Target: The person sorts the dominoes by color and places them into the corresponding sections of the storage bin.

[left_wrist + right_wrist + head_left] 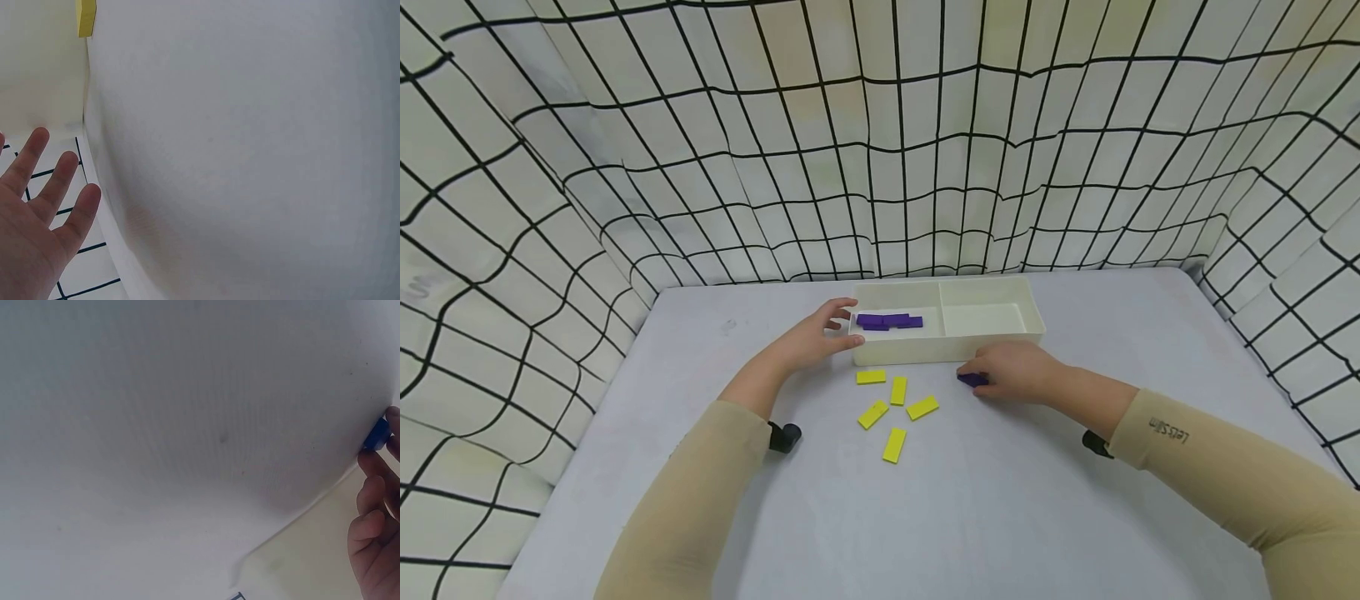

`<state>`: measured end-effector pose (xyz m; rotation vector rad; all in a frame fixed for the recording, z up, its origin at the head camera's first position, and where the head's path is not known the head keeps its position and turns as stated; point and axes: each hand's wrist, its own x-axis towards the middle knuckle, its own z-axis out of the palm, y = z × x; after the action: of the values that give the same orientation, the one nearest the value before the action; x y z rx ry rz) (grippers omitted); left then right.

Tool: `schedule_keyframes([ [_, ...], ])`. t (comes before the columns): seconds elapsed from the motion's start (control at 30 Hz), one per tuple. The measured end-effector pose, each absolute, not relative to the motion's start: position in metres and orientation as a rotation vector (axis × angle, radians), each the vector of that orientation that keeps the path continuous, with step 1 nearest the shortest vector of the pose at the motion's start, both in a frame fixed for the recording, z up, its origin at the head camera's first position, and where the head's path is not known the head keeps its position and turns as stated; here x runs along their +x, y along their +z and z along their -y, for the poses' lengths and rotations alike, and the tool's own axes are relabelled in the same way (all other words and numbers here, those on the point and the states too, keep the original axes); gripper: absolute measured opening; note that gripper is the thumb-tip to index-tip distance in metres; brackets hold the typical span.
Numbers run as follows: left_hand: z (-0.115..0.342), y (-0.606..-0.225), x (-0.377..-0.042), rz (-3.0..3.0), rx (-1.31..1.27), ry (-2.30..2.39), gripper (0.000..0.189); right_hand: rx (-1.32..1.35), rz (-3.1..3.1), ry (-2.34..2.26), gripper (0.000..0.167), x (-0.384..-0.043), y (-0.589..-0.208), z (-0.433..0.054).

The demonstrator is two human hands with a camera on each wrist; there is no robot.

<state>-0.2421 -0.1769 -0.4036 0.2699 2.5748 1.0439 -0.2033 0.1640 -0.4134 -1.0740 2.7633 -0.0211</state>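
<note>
- white box near the far edge of the pale surface, split by one divider into two compartments.
- purple blocks lie low in the left compartment, bunched together lengthwise; exact count hard to tell.
- right hand: grasping. fingertips pinch a dark purple block just in front of the box's near wall, toward the right half. in the right wrist view the same piece looks blue; whether it touches the surface, cannot tell.
- left hand: released, fingers spread at the box's left end, thumb by the near left corner. contact with the wall cannot be made out.
- yellow blocks, five, flat on the surface in front of the box, spaced apart, turned at various angles; one sits just beside the near wall.
- tan sleeves on both arms; black netting over pale walls behind.
</note>
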Motion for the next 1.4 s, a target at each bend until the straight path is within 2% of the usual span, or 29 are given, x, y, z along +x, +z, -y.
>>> schedule_keyframes([
  [0.4,0.177,-0.405,-0.244,-2.583,0.265,1.039,0.074,-1.13,-2.785,-0.083,0.032,-0.203,-0.41,-0.171],
  [0.77,0.177,-0.405,-0.245,-2.579,0.267,1.032,0.075,-1.149,-2.807,-0.117,0.034,-0.205,-0.4,-0.177],
  [1.4,0.177,-0.406,-0.242,-2.58,0.267,1.061,0.074,-1.166,-2.803,-0.203,0.036,-0.216,-0.355,-0.175],
])
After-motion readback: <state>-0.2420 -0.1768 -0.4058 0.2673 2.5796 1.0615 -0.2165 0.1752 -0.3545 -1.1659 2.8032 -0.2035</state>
